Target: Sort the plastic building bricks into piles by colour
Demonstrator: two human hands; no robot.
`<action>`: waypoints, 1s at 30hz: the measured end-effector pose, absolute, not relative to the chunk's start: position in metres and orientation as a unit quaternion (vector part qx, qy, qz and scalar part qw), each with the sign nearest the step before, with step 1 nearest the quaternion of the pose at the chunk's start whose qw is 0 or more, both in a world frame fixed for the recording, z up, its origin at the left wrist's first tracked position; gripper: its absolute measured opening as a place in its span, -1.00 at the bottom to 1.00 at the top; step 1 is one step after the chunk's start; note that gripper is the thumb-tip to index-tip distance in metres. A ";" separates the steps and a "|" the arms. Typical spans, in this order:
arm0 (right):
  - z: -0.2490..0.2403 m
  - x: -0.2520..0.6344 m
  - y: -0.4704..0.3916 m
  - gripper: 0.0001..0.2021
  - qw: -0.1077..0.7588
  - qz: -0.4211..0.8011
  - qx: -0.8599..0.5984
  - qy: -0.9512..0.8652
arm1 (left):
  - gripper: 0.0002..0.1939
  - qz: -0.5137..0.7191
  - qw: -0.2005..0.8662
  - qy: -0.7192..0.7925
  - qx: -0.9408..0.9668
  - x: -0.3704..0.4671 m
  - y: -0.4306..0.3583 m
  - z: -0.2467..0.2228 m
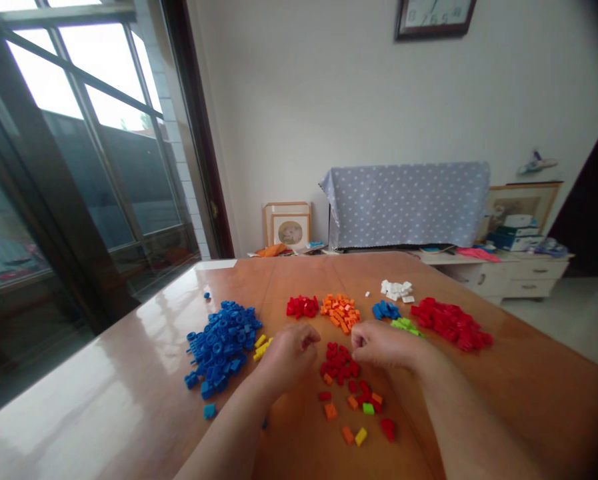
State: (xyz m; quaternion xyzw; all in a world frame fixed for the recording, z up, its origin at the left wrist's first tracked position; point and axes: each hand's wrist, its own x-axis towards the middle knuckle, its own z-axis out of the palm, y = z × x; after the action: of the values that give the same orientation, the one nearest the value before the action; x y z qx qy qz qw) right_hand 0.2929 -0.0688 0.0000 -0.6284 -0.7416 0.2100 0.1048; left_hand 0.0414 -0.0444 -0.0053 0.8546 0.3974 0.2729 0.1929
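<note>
My left hand [293,352] hovers over the table with its fingers curled closed, beside a few yellow bricks [261,347]. Whatever is inside those fingers, if anything, is hidden. To the right, my right hand [383,343] is also closed, its fingertips at the edge of a pile of red bricks [339,363]; its contents cannot be made out. Just beyond both hands lies a heap of orange bricks [341,312], with a smaller red heap [302,307] next to it. Loose mixed pieces, including a green brick [368,409] and a yellow brick [361,437], lie nearer me.
A large blue brick heap [223,343] spreads on the left of the wooden table [143,380]. Small blue [386,310], lime green [405,325] and white [396,289] groups lie right of centre, with a big red heap [449,323] beyond my right forearm.
</note>
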 end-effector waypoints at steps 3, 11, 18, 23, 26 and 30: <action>0.001 0.291 -0.072 -0.84 0.071 0.254 -0.627 -0.732 | -0.83 0.207 0.166 0.380 0.886 0.047 -0.056 0.004; -0.004 0.284 -0.073 -0.72 0.049 0.263 -0.649 -0.713 | -0.85 0.150 0.110 0.375 0.908 0.050 -0.065 0.009; -0.005 0.281 -0.071 -0.80 0.060 0.249 -0.641 -0.724 | -0.82 0.130 0.092 0.382 0.910 0.053 -0.062 0.002; -0.011 0.282 -0.069 -0.88 0.082 0.230 -0.639 -0.730 | -0.89 0.131 0.071 0.399 0.905 0.053 -0.062 0.001; -0.010 0.284 -0.067 -0.89 0.097 0.233 -0.630 -0.735 | -0.89 0.129 0.061 0.400 0.905 0.053 -0.063 0.001; -0.006 0.286 -0.066 -0.90 0.159 0.232 -0.615 -0.737 | -0.88 0.130 0.047 0.404 0.904 0.054 -0.063 -0.001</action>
State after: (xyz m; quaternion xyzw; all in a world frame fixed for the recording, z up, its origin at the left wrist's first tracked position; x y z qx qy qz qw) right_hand 0.2860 -0.0661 -0.0056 -0.6150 -0.7365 0.2322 0.1593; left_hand 0.0539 -0.0626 -0.0013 0.9042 0.4042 0.1297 0.0468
